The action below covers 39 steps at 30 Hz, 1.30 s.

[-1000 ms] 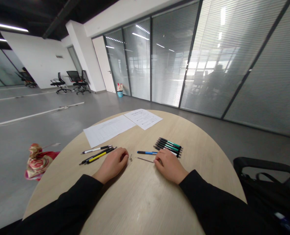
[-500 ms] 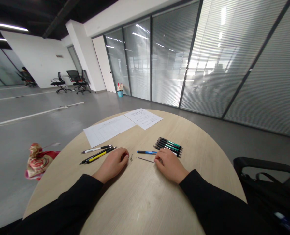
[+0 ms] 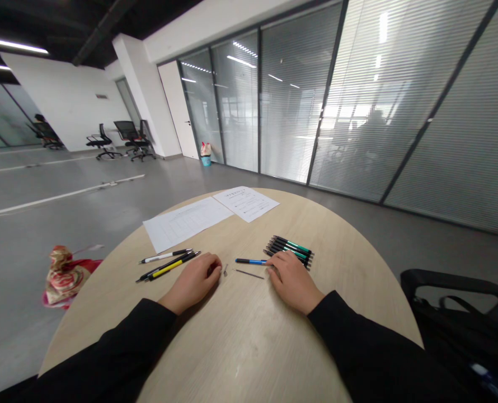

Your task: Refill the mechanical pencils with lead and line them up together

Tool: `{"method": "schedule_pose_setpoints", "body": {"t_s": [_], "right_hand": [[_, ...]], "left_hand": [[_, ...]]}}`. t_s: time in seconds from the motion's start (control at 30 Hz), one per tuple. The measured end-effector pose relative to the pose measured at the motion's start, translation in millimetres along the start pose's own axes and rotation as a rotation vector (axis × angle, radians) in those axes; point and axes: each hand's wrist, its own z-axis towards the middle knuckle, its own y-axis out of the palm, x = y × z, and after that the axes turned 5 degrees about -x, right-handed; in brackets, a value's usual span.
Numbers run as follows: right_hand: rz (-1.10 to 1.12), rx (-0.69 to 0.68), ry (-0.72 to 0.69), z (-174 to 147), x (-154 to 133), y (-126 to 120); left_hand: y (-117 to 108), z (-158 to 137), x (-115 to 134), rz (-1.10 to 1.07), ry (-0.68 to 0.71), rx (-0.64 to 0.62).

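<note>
My left hand (image 3: 199, 277) rests on the table with its fingers curled in; what they hold, if anything, is hidden. Just off its fingertips lie small metal pen parts (image 3: 226, 271), too small to tell apart well. My right hand (image 3: 291, 281) lies palm down, its bent fingers closed on the right part of a blue pen (image 3: 249, 261) with a black grip. The pen's far end is hidden under that hand. A thin dark pen refill (image 3: 249, 273) lies on the table between both hands, its right end near my right fingers.
Several black and green pens (image 3: 291, 246) lie in a row beyond my right hand. White, black and yellow pens (image 3: 169, 267) lie left of my left hand. Two printed sheets (image 3: 190, 223) are at the round table's (image 3: 249, 347) far edge. A chair (image 3: 450, 285) stands at right.
My right fingers have shifted slightly up and away from the refill's right end, onto the blue pen. More of the refill's end shows. My left hand stays where it was.
</note>
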Motion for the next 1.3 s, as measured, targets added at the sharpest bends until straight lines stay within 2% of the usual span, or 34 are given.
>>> {"method": "schedule_pose_setpoints", "body": {"t_s": [0.47, 0.73, 0.97, 1.3], "right_hand": [[-0.007, -0.023, 0.028, -0.9, -0.8, 0.0], [-0.018, -0.039, 0.023, -0.1, 0.2, -0.4], [-0.067, -0.049, 0.032, 0.0, -0.9, -1.2], [-0.138, -0.051, 0.06, -0.8, 1.8, 2.1]], "left_hand": [[-3.8, -1.3, 7.4, -0.076, 0.042, -0.017], [-7.0, -2.8, 14.2, -0.139, 0.199, -0.066], [-9.7, -5.5, 18.2, -0.104, 0.247, -0.04], [-10.0, -7.7, 23.0, 0.028, 0.345, -0.084]]}}
